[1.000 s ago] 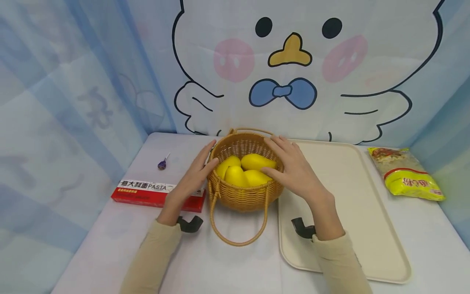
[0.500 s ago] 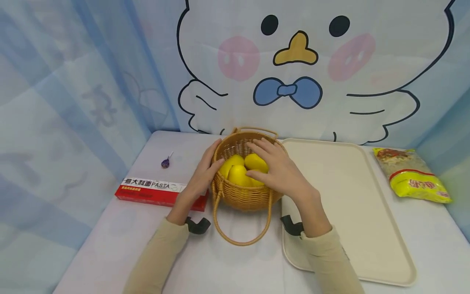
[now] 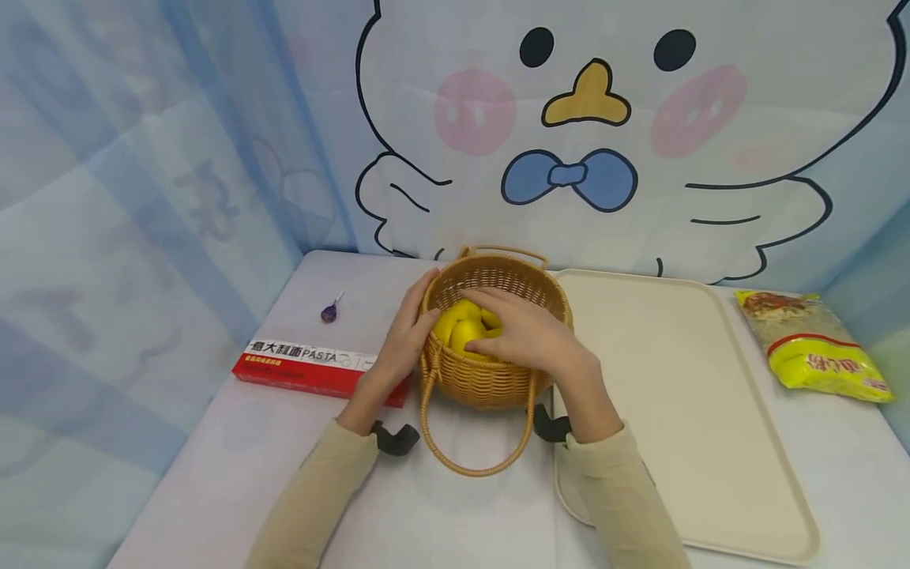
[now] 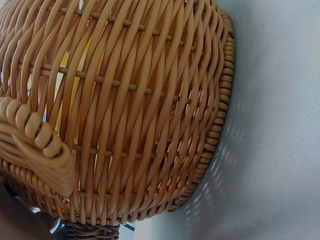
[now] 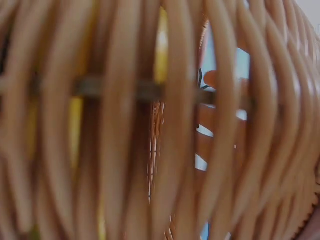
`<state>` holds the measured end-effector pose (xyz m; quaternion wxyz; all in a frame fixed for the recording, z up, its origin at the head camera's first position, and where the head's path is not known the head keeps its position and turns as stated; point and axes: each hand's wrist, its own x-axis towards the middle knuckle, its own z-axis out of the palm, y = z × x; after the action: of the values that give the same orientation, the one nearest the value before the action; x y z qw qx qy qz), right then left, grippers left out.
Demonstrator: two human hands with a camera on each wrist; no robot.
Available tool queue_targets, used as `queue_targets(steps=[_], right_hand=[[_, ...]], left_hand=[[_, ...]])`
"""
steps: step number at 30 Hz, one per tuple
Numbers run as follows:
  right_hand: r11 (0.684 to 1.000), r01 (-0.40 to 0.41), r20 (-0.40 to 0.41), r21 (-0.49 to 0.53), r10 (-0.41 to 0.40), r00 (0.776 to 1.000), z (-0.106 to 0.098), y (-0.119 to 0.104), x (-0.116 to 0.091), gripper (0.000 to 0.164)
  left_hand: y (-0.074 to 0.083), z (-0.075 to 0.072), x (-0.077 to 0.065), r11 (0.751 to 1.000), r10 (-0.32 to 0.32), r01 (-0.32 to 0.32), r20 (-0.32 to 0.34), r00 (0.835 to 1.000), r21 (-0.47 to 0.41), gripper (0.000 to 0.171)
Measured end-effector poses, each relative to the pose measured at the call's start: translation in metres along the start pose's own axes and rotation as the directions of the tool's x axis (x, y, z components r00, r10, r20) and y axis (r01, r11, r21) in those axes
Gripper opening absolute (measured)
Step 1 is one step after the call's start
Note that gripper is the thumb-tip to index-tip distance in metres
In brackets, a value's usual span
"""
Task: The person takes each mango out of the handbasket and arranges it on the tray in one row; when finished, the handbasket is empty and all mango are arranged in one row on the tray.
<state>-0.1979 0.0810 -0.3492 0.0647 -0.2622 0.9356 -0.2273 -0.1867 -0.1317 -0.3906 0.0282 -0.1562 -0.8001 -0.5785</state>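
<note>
A round wicker basket (image 3: 490,387) stands upright on the table, its front handle hanging down onto the cloth. Several smooth yellow fruits (image 3: 465,332) lie inside. My left hand (image 3: 405,340) rests against the basket's left side, fingers straight along the outside and thumb at the rim. My right hand (image 3: 529,332) reaches over the right rim, thumb and fingers spread above the fruits; its palm hides part of them. The left wrist view is filled by the woven basket wall (image 4: 130,100). Slats of the basket (image 5: 175,125) cover the right wrist view, with yellow showing through gaps.
A cream tray (image 3: 682,411) lies at the right, partly under my right forearm. Beyond it is a yellow food packet (image 3: 817,348). On the left are a red-and-white pasta box (image 3: 306,371) and a purple lollipop (image 3: 329,313). A printed curtain (image 3: 569,221) stands behind the table.
My right hand has moved left from the basket's right rim, down into the opening over the fruits. My left hand stays at the left side. The whole scene has shifted slightly right in view.
</note>
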Motion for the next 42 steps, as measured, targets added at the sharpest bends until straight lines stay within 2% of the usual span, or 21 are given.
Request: queue_targets(steps=[7,14,23,35,42], right_hand=[[0.997,0.058,0.104,0.040,-0.062,0.993,-0.001,0.003,0.011,0.071],[0.992,0.098,0.169,0.079,-0.111,0.979,0.000,0.005,0.016,0.068],[0.997,0.073,0.237,0.037,-0.080,0.968,0.000,0.006,0.018,0.058],[0.996,0.066,0.275,0.059,-0.080,0.958,-0.001,0.007,0.018,0.052],[0.987,0.107,0.203,0.118,-0.129,0.971,-0.002,0.011,0.018,0.054]], left_hand=[[0.000,0.000,0.001,1.000,0.009,-0.009,-0.004,1.000,0.003,0.060],[-0.001,0.001,-0.001,1.000,0.005,-0.005,-0.005,1.000,-0.009,0.060],[-0.002,0.001,-0.001,1.000,0.005,-0.005,-0.005,1.000,0.003,0.059],[-0.003,0.000,-0.001,1.000,-0.005,0.005,-0.004,1.000,-0.005,0.059],[-0.003,-0.001,0.000,1.000,0.004,-0.004,0.000,1.000,0.000,0.059]])
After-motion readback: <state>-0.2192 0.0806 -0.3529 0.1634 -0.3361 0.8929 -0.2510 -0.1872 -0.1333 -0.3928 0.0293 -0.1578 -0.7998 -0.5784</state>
